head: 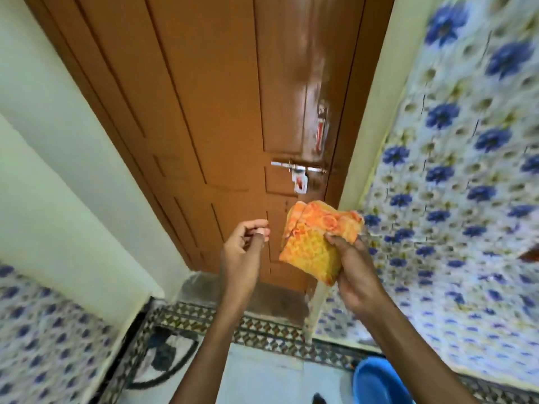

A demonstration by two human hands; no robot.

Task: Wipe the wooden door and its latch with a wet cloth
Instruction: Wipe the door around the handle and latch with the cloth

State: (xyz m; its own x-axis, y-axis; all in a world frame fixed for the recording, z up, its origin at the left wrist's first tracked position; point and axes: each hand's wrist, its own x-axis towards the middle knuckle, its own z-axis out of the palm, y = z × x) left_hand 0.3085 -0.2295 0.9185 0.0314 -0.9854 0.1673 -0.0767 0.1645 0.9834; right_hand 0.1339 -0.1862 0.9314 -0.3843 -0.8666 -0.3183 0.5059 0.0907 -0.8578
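Right hand [354, 272] grips upright cloth [316, 240].

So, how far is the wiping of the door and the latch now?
Done, it seems: the upper right panel of the wooden door shines, perhaps wet. In hand: the right hand holds the folded orange cloth off the door, below the latch; the left hand is empty. Left: probably the latch, which the cloth does not touch, and the duller left panels.

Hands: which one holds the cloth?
The right hand grips the orange cloth; the left hand is empty, fingers curled, beside it.
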